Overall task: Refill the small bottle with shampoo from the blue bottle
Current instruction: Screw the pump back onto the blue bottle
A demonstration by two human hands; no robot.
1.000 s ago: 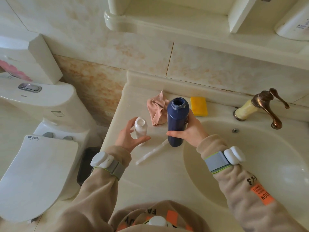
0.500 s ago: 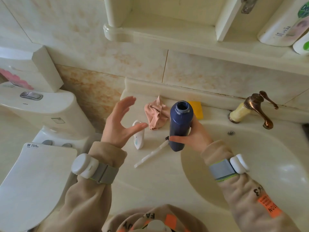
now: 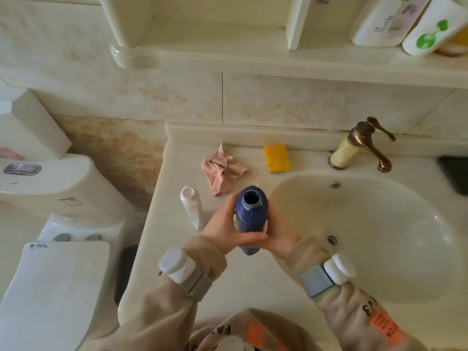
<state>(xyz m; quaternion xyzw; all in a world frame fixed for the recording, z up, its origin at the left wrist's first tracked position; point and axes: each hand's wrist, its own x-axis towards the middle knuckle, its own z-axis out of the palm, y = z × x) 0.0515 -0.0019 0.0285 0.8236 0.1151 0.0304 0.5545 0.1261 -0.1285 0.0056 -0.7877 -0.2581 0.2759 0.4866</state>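
Note:
The blue bottle (image 3: 250, 216) is upright with its cap off and its mouth open, held above the counter at the basin's left edge. My left hand (image 3: 226, 230) wraps its left side and front. My right hand (image 3: 277, 236) grips it from the right and behind. The small white bottle (image 3: 191, 205) stands open on the counter just left of my left hand, untouched. The pump tube seen earlier is hidden behind my hands.
A crumpled pink cloth (image 3: 222, 171) and a yellow sponge (image 3: 276, 158) lie at the back of the counter. The bronze tap (image 3: 364, 145) stands behind the basin (image 3: 379, 224). A toilet (image 3: 50, 224) is to the left. Bottles stand on the shelf (image 3: 253, 57) above.
My left hand let go of the small bottle, rose open, then closed on the blue bottle. The blue bottle, still in my right hand, came nearer to me.

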